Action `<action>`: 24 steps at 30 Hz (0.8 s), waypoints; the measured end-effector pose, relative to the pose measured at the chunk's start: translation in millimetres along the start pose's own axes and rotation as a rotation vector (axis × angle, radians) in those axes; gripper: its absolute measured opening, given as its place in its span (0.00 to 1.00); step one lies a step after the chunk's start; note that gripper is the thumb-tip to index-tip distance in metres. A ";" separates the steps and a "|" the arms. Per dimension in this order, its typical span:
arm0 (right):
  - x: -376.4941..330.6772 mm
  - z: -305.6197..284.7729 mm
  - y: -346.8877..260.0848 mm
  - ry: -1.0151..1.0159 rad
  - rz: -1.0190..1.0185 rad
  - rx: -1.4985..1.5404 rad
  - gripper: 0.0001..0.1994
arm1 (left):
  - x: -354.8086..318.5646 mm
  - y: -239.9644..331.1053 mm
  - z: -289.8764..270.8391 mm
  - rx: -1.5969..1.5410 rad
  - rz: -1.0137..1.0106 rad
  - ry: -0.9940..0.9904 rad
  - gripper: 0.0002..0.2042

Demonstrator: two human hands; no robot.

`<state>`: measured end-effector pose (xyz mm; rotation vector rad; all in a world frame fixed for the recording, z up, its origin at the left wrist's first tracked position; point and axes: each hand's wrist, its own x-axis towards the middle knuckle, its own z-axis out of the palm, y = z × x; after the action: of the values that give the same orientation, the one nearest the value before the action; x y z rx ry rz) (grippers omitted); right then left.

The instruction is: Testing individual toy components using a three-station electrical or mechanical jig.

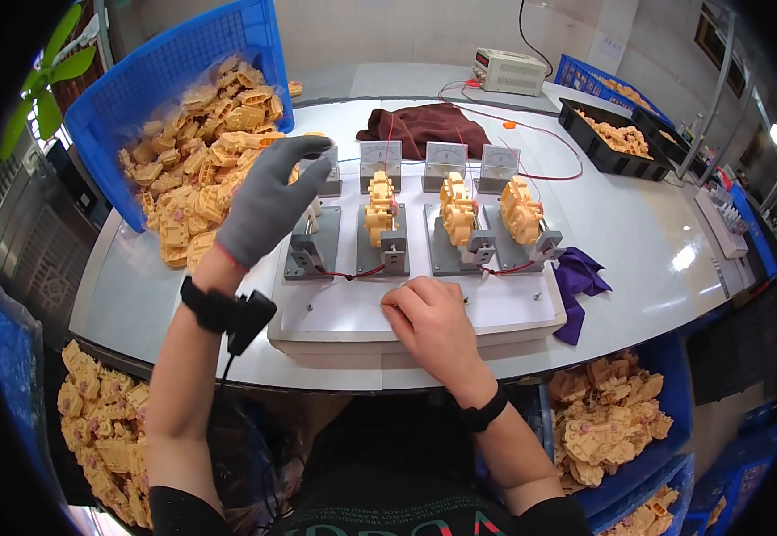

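Head view: grey-gloved left hand (pixel 272 201) hangs, grip parted, beside the leftmost grey metal stand (pixel 327 230); bare right hand (pixel 435 329), fingers curled, grip hidden, perhaps steadies itself over the white rectangular platform (pixel 339 311).

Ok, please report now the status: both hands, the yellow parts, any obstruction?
Left hand gloved, open, raised near leftmost fixture. Right hand bare, curled, at front of white platform. Yellow parts on other three fixtures. Left hand partly hides leftmost meter.
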<state>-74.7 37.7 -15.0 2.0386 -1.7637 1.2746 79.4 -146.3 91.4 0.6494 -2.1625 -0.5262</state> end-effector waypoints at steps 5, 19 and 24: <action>-1.7 -0.2 0.9 -0.025 0.028 -0.007 0.03 | 28.2 14.9 7.5 0.132 0.003 -0.237 0.17; 22.1 6.9 -10.2 0.151 0.226 0.556 0.21 | 38.9 18.5 45.7 0.613 0.494 -0.636 0.20; 15.2 -1.6 -11.0 0.074 0.239 0.714 0.16 | 37.7 35.2 39.1 0.697 0.629 -0.622 0.15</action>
<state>-66.8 30.7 0.6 2.0747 -1.7106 2.2832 18.2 -135.7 109.7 0.1002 -2.9790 0.4534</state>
